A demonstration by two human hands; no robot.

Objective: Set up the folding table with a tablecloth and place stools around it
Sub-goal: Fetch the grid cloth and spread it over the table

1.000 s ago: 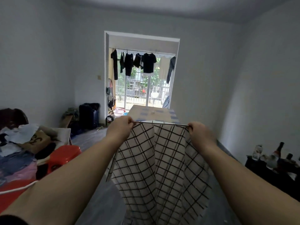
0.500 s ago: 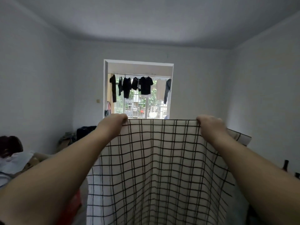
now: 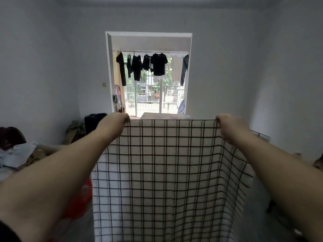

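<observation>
Forearms: both reach forward from the lower corners, well apart, framing the cloth.
Tablecloth [image 3: 164,172]: white with a black grid, hanging as a wide sheet from its top edge; fills the lower middle and hides the floor behind it. Its right side folds back towards the right arm.
Left hand [image 3: 114,124]: fingers curled over the top edge of the tablecloth near its left corner, gripping it.
Right hand [image 3: 230,125]: fingers curled over the same edge near the right corner, gripping it; edge drawn straight between the two hands.
Red stool [image 3: 82,198]: low on the left, just beside the cloth, partly hidden by the left forearm.
Bed clutter [image 3: 19,154]: piled clothes and paper at far left.
Bench [image 3: 164,116]: only a pale strip of the folding top shows above the cloth edge, between the hands.
Dark bag [image 3: 93,120]: against the far wall, left of the doorway.
Doorway [image 3: 148,72]: open to a barred balcony; dark clothes [image 3: 158,64] hang on a line across it.
Open room: bare walls left and right.
</observation>
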